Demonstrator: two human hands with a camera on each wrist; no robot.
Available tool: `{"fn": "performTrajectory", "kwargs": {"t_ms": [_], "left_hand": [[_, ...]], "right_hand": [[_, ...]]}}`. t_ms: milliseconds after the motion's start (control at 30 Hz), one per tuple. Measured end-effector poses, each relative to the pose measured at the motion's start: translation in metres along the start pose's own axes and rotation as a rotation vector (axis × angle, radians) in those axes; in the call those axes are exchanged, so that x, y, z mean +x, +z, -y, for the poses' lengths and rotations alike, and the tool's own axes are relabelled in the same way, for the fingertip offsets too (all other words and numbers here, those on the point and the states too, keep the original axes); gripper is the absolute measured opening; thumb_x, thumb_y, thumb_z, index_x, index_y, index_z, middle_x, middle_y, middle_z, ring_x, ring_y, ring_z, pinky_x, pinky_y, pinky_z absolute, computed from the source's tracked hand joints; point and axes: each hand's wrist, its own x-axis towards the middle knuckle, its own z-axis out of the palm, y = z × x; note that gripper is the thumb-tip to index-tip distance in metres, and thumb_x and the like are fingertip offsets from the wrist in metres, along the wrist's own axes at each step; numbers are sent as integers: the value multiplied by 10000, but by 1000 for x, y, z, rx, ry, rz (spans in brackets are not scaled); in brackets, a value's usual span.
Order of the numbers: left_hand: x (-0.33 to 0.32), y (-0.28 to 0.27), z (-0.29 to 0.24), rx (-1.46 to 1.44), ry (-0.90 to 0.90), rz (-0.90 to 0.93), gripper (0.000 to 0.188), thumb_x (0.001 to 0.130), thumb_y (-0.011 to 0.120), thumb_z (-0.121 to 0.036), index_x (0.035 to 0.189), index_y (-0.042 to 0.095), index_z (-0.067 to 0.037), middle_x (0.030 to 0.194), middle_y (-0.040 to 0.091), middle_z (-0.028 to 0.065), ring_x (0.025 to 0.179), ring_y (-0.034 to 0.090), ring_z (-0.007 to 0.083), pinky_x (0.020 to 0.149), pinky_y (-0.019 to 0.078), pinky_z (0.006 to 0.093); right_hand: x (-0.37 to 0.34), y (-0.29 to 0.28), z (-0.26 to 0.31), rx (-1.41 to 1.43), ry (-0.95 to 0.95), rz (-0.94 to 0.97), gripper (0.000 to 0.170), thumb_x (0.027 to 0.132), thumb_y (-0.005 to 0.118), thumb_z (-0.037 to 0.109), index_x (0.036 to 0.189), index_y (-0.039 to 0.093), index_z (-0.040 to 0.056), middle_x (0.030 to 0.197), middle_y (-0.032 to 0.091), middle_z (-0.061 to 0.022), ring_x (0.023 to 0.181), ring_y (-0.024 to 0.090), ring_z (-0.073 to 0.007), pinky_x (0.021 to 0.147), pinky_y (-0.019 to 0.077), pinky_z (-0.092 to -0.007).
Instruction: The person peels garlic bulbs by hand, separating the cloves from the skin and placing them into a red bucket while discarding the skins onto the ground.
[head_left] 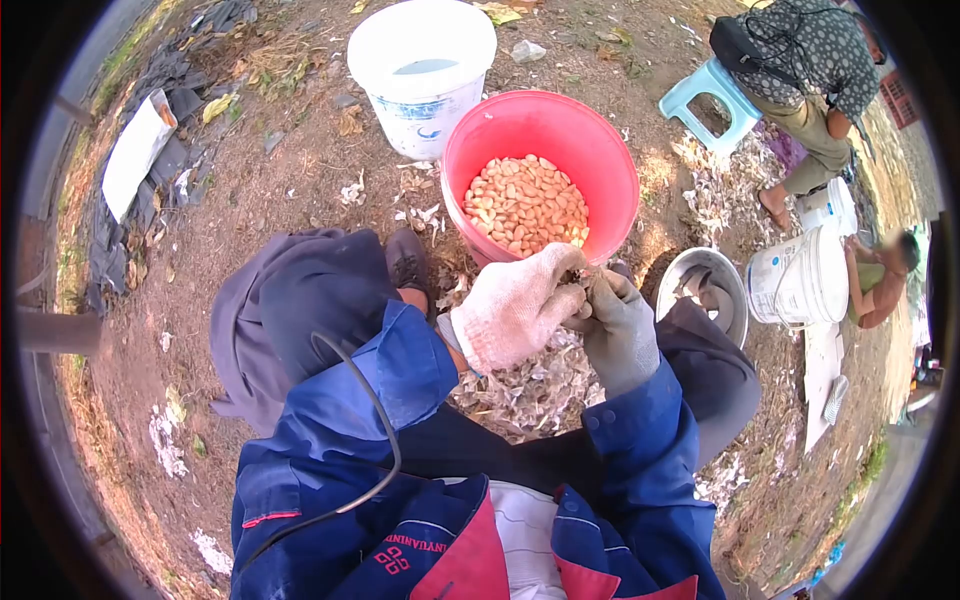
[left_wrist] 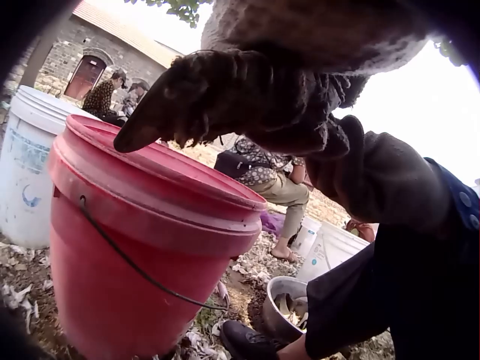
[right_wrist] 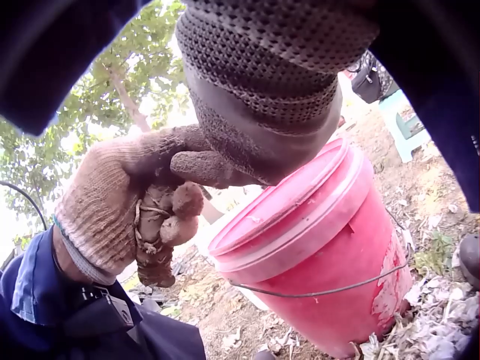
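Note:
My left hand [head_left: 515,312], in a pale knit glove with dirt-darkened fingers, meets my right hand [head_left: 618,330], in a grey coated glove, just in front of the pink bucket [head_left: 618,165]. Both hands have bent fingers, and the fingertips pinch a small brownish piece [head_left: 574,276] between them; the gloves mostly hide it, so I cannot tell its kind. Smooth, pale orange bean-like pieces [head_left: 528,205] cover the bucket's bottom. In the right wrist view the left glove's fingers [right_wrist: 156,225] are curled and caked brown, and the right glove [right_wrist: 259,112] overlaps them.
A white bucket [head_left: 420,110] stands behind the pink one. To the right are a metal pot [head_left: 738,325] with curved pieces inside and another white bucket [head_left: 790,280]. Dry husks [head_left: 540,385] litter the ground between my legs. A person sits on a blue stool [head_left: 708,92].

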Motion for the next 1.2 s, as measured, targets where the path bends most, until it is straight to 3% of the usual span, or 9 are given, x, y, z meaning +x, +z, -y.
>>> {"fn": "performTrajectory", "kwargs": {"t_ms": [233, 300, 467, 533, 667, 767, 833, 1167, 1200], "left_hand": [[4, 6, 16, -74, 118, -28, 240, 1032, 618, -103, 1242, 586, 9, 1036, 707, 127, 959, 728, 171, 850, 580, 340], [6, 5, 16, -518, -95, 64, 215, 1026, 618, -108, 1207, 606, 7, 999, 701, 98, 902, 714, 157, 799, 576, 310], [11, 2, 14, -558, -199, 46, 197, 1026, 606, -129, 1175, 614, -1, 929, 685, 73, 772, 680, 134, 669, 537, 259], [12, 2, 10, -640, -248, 48, 191, 1025, 603, -136, 1160, 617, -2, 908, 680, 68, 729, 666, 130, 630, 520, 251], [13, -2, 6, -677, -292, 63, 230, 1026, 606, -190, 1153, 622, 1, 910, 682, 72, 702, 666, 139, 604, 518, 262], [13, -2, 9, -676, -315, 56, 257, 1022, 613, -224, 1161, 629, -7, 913, 682, 75, 696, 663, 138, 595, 511, 259], [14, -1, 9, -680, -321, 43, 267, 1020, 615, -235, 1167, 633, -13, 915, 682, 75, 695, 661, 136, 591, 507, 258], [9, 4, 15, -687, -261, 36, 253, 1011, 626, -211, 1172, 633, -15, 920, 679, 71, 697, 653, 132, 606, 493, 250], [10, 3, 11, -724, -243, 37, 254, 1008, 629, -205, 1169, 631, -9, 917, 679, 69, 701, 654, 134, 611, 495, 251]], "right_hand": [[-5, 2, 6, -7, 7, 13, 313, 1078, 619, 239, 1161, 697, -52, 903, 682, -29, 762, 636, -105, 791, 616, -316], [-5, -2, 4, -1, 15, 18, 320, 1073, 627, 238, 1172, 695, -59, 903, 689, -36, 755, 638, -106, 784, 623, -323], [0, -10, 0, 107, 15, 43, 300, 1059, 643, 199, 1186, 698, -67, 891, 697, -51, 715, 633, -105, 750, 630, -325], [-3, -2, 5, -121, -101, -173, 247, 1045, 644, 154, 1156, 710, -56, 874, 692, -55, 659, 622, -109, 717, 624, -317], [-5, 1, 5, -189, -162, -217, 246, 1033, 641, 133, 1164, 709, -64, 904, 712, -70, 651, 643, -120, 699, 607, -300], [-6, 1, 3, -229, -221, -203, 297, 1026, 659, 147, 1206, 696, -86, 985, 739, -95, 724, 689, -131, 723, 593, -285], [-8, 5, 6, -419, -233, -243, 328, 1021, 667, 145, 1239, 688, -99, 1049, 750, -111, 815, 719, -147, 770, 591, -282], [-4, -1, -2, -404, -204, -169, 371, 1043, 641, 158, 1317, 641, -92, 1125, 748, -119, 971, 721, -158, 886, 585, -312], [-3, -1, -3, -221, -201, -89, 373, 1053, 633, 190, 1306, 646, -83, 1097, 745, -108, 940, 713, -153, 870, 583, -321]]}}
